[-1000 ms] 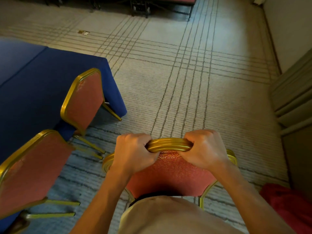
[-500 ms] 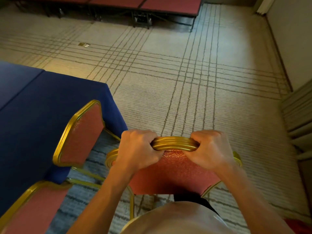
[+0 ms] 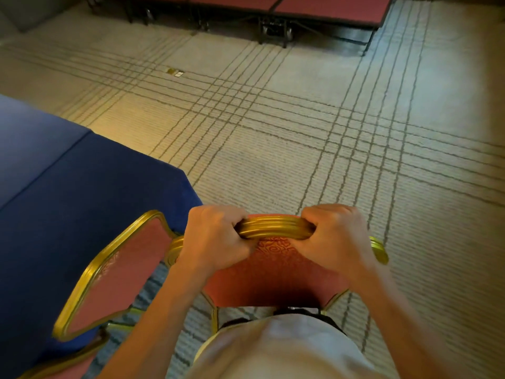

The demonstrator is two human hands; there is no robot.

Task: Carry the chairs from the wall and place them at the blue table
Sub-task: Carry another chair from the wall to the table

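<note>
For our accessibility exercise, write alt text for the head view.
The left hand and right hand grip the gold rail of a red chair near the blue table. A second chair stands at the table, on lined carpet.

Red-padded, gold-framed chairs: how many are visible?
3: held chair gripped by left hand and right hand; second chair at the blue table; third chair cropped bottom-left. More may be hidden.

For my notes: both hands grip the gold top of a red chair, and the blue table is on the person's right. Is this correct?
One thing is wrong: in the head view the table is on the person's left. The left hand and right hand do grip the gold top of the chair.
</note>
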